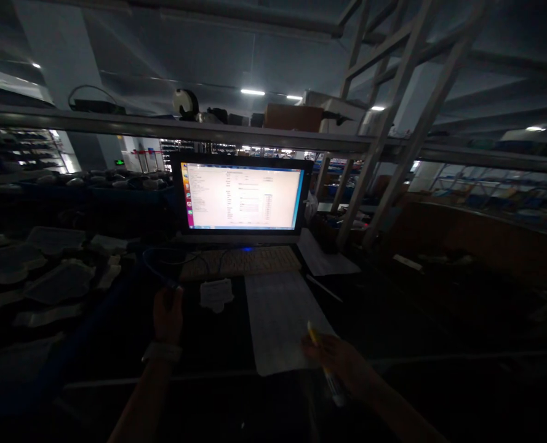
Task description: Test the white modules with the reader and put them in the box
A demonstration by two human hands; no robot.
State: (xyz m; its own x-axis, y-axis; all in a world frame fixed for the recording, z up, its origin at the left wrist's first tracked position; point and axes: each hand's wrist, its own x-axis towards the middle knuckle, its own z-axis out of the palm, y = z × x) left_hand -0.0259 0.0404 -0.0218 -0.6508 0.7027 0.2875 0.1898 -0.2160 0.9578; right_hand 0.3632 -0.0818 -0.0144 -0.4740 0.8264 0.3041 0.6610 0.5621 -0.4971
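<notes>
My left hand (167, 317), with a pale band on its wrist, is closed around the end of a blue cable (151, 264) that loops toward the keyboard. Between the fingers of my right hand (342, 360) is a slim marker-like pen (314, 334) with a yellow part and a pale end. It is held over the lower right edge of a white paper sheet (280, 314). A small pale flat part (216, 295) with an uneven outline lies on the dark table between my hands. The dim light hides the finer details of both grips.
A lit monitor (243, 197) stands behind a keyboard (240, 261). At the left, a blue-edged bin (102, 314) contains several pale flat parts. Another sheet (326, 255) and a thin white stick (323, 288) lie to the right. A metal frame (393, 111) and loaded shelf (218, 130) rise behind.
</notes>
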